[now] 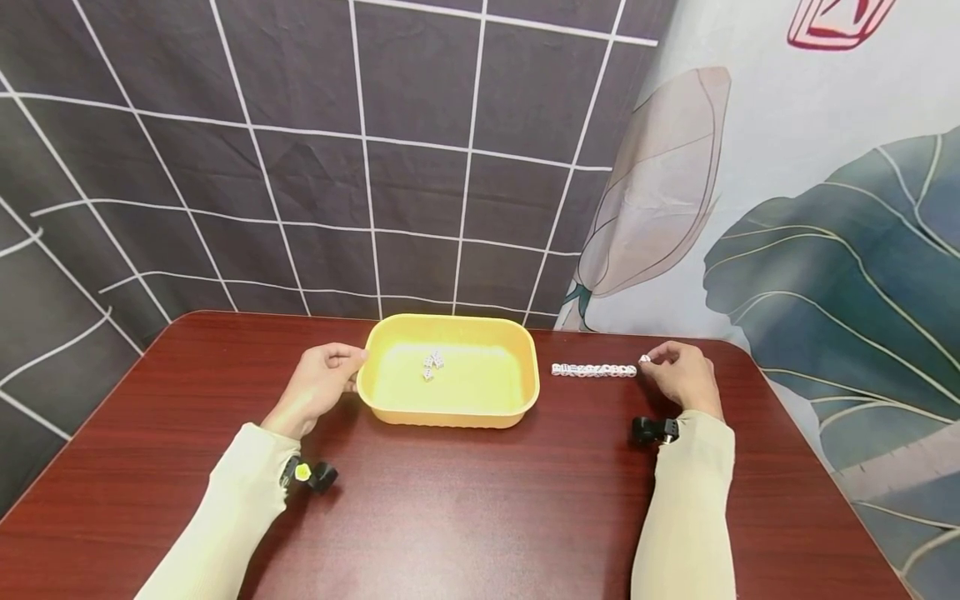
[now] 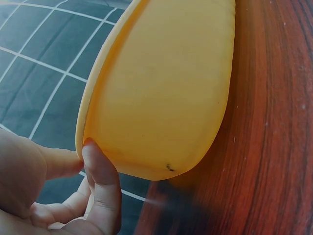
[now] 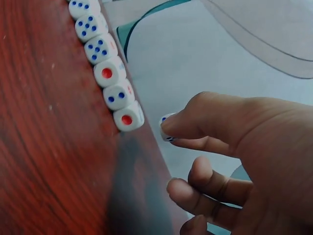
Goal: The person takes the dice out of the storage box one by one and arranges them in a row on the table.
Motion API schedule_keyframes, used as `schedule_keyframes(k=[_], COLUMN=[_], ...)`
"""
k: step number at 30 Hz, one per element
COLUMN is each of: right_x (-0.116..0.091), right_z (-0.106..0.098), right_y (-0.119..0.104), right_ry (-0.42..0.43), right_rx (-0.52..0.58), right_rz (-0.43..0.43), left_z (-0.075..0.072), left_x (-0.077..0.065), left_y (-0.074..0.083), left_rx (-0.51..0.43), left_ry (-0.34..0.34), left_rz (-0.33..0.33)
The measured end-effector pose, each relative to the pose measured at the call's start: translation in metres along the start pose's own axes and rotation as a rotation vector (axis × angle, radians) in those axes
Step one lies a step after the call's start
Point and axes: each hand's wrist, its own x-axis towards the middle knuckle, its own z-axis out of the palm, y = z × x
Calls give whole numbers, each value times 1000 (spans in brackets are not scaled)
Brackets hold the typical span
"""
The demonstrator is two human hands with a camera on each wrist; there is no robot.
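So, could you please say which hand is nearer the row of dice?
Right. The right hand pinches a die just right of the row of dice; the left hand is across the yellow tub, gripping its left rim.

Row of dice (image 3: 108,69), right wrist view, counting from the lower end: one red pip, two blue, one red. Red mark (image 1: 838,23) on pale backdrop (image 1: 772,150): partly cut off, illegible.

Dark gridded cloth (image 1: 420,192) behind; leaf-print cloth (image 1: 847,275) right; reddish-brown table (image 1: 480,517).
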Motion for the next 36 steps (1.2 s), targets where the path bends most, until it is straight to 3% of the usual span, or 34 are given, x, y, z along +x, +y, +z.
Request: schedule_keyframes(k=[12,30,36], right_x=[3,2,3], right_z=[3,2,-1], right_y=[11,3,-10], right_ry=[-104,-112,-75], right_rx=[-32,-37,-34], right_rz=[-18,-51,-112], left_z=[1,1,1], left_x=[0,-1,-1], left_y=[2,3,2], left_rx=[-19,-15,-7], left_ry=[-6,-5,-1], left_rz=[-1,7,-2])
